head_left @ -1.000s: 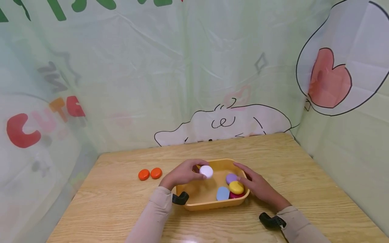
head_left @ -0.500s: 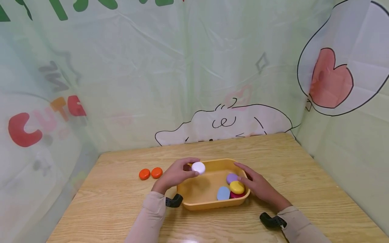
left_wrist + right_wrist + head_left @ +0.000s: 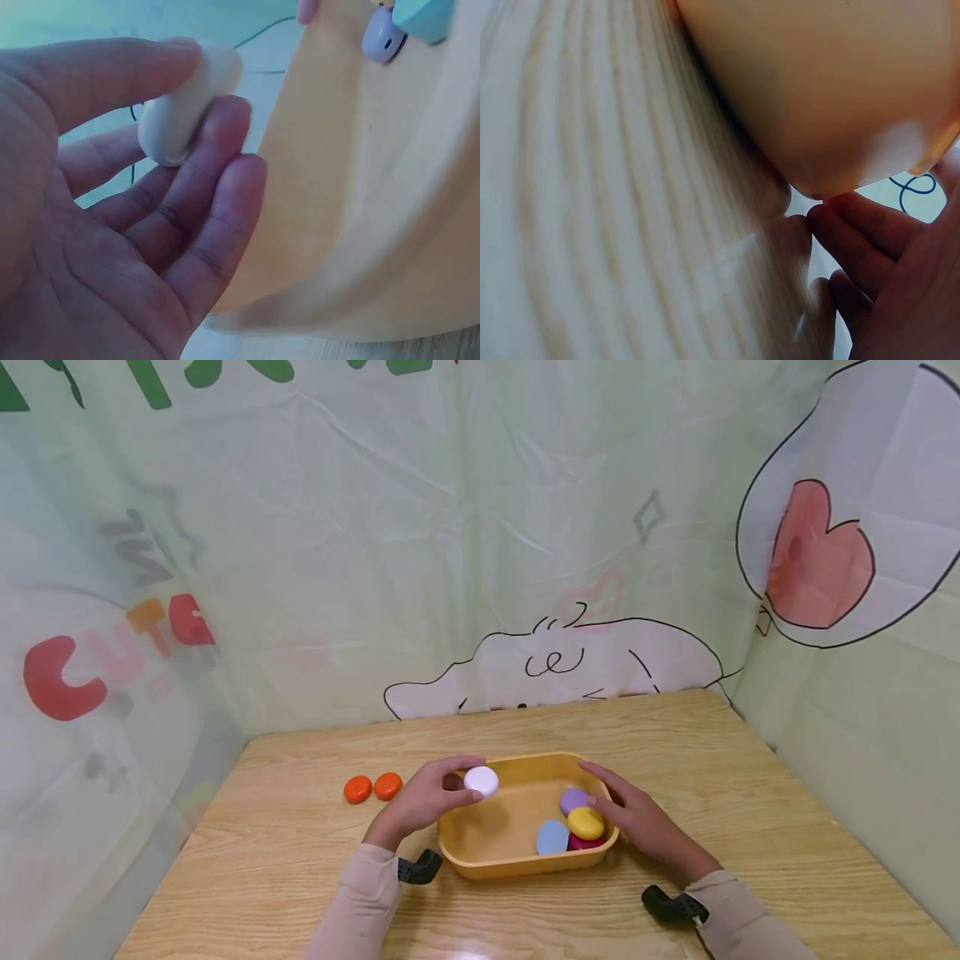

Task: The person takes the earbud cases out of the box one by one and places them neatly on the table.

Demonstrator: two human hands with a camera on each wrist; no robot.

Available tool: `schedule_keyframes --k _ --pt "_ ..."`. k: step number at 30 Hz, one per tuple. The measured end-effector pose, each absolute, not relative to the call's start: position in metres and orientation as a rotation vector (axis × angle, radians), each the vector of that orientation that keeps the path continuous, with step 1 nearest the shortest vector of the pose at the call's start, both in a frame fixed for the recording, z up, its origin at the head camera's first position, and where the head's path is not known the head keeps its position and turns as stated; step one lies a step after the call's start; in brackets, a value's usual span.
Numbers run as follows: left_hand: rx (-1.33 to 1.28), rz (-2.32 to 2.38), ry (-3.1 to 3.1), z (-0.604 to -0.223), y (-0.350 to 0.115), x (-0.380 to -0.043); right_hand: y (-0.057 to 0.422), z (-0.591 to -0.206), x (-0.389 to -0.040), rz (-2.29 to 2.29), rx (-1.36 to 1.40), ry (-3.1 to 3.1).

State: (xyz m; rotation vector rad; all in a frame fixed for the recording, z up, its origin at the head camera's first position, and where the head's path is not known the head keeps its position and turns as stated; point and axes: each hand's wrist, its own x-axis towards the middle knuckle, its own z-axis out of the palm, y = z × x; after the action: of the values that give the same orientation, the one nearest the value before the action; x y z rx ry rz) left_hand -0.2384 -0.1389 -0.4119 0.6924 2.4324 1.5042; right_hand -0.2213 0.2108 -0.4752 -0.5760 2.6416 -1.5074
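My left hand (image 3: 422,797) pinches a smooth white disc with rounded edges (image 3: 481,782) between thumb and fingers, over the left end of a yellow-orange tray (image 3: 517,866). In the left wrist view the white disc (image 3: 180,112) stands edge-on, away from the palm. My right hand (image 3: 647,823) holds the tray's right end, thumb over the rim and the other fingers along the outside wall. Inside at the right lie a purple piece (image 3: 573,802), a yellow one (image 3: 586,823), a light blue one (image 3: 552,837) and a dark red one (image 3: 584,842), partly hidden under the yellow.
Two orange-red discs (image 3: 372,788) lie side by side on the wooden table (image 3: 300,860), left of the tray. A printed curtain (image 3: 337,568) hangs along the back and both sides of the table. A black wrist camera (image 3: 420,867) sits on the left forearm.
My left hand has moved left with the white disc, from over the tray's middle to its left end. The right hand stays at the tray's right end.
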Motion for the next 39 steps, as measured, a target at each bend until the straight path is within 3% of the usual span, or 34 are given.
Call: schedule_keyframes --k 24,39 --pt "0.579 1.675 2.399 -0.417 -0.184 -0.211 0.214 -0.478 -0.221 -1.517 -0.574 2.627" --pt "0.376 1.751 2.398 -0.428 -0.215 -0.198 0.212 -0.474 -0.221 -1.498 -0.554 2.642"
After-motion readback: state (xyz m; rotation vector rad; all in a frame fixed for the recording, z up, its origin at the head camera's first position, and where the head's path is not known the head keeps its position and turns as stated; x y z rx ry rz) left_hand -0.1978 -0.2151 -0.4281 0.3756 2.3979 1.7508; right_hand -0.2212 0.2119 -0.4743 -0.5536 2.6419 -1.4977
